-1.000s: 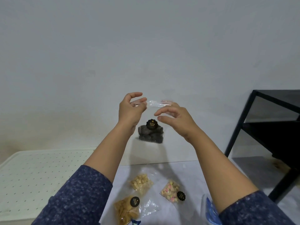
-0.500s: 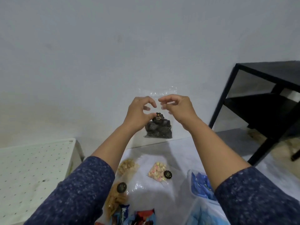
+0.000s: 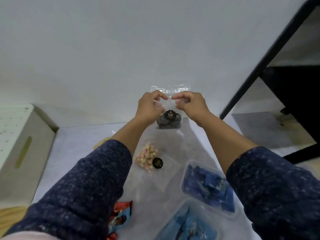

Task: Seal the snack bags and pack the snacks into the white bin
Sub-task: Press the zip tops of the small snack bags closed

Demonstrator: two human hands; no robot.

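Both hands hold a clear snack bag (image 3: 170, 108) of dark cookies up above the table (image 3: 83, 151). The left hand (image 3: 150, 105) and right hand (image 3: 191, 104) pinch its upper part, fingers curled and clamped on the plastic. The white bin (image 3: 26, 135) sits well left of that bag; a pastel-candy bag (image 3: 149, 157) lies below it on the table.

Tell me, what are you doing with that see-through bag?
A person holds up a clear plastic bag of dark swirled cookies. The left hand and right hand each pinch the bag near its top strip, close together, as if pressing it shut. Below on the white table lie a clear bag of pink and cream puffs and a clear tub of blue packets. The white bin stands at the left.
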